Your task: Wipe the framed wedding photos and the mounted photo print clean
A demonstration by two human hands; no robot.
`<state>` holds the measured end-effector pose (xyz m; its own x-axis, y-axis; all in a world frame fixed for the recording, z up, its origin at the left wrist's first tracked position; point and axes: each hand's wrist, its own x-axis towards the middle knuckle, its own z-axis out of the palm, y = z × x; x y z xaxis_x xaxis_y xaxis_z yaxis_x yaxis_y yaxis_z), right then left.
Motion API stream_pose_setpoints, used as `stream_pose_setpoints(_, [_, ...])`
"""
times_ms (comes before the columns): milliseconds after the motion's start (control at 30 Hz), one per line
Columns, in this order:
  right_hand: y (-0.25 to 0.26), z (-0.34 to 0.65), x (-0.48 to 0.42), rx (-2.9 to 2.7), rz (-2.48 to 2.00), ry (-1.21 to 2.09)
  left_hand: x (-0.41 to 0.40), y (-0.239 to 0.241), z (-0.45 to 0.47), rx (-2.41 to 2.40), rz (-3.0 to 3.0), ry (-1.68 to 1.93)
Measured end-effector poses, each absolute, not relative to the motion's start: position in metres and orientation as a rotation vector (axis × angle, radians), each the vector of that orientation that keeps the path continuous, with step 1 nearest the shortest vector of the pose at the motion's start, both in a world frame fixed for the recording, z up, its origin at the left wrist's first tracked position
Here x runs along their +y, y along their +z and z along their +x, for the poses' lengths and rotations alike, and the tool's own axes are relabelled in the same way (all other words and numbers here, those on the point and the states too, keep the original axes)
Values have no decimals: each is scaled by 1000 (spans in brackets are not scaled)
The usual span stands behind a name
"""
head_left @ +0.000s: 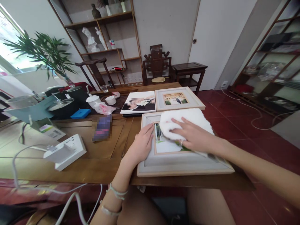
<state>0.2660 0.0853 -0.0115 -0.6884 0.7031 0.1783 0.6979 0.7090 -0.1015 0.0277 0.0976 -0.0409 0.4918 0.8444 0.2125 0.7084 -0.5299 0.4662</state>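
A light wooden picture frame (185, 171) lies flat before me at the table's front edge, with a wide pale mat around a partly covered photo (158, 132). My left hand (142, 145) grips the frame's left side, its fingers close together over the border. Across the photo and the upper right of the frame spreads a white towel (194, 120). My right hand (191, 134) holds the towel down against the frame, fingers somewhat apart on the cloth. Behind it lie a second framed photo (175, 98) and a canvas print (138, 103).
Left on the wooden table (100, 167) are a white power strip (70, 153), a small box (48, 129), a dark purple pixelated item (102, 128), a blue case (81, 113) and a white teapot (93, 100). A cable (15, 168) hangs over the front edge.
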Motion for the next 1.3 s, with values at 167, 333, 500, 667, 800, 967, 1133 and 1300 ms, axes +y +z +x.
stream_pose_setpoints(167, [-13, 268, 135, -2654, -1221, -149, 97, -39, 29, 1316, 2421, 593])
stream_pose_setpoints(333, [-4, 255, 110, -2827, -1106, 63, 97, -39, 29, 1329, 2388, 604])
stream_pose_setpoints(500, [24, 249, 37, -2939, -993, 385, 98, -44, 28, 1327, 2403, 622])
stream_pose_setpoints(667, [44, 249, -9, -2934, -878, 460, 100, -46, 27, 1323, 2420, 614])
stream_pose_setpoints(800, [27, 251, 3, -2849, -959, 507, 101, -46, 27, 1313, 2432, 613])
stream_pose_setpoints(967, [-9, 258, 59, -2701, -1188, 266, 100, -45, 26, 1304, 2420, 615])
stream_pose_setpoints(1133, [-14, 253, 114, -2644, -1317, -61, 101, -45, 27, 1311, 2409, 629])
stream_pose_setpoints(1300, [-6, 240, 117, -2805, -1262, 6, 100, -43, 27, 1303, 2397, 641])
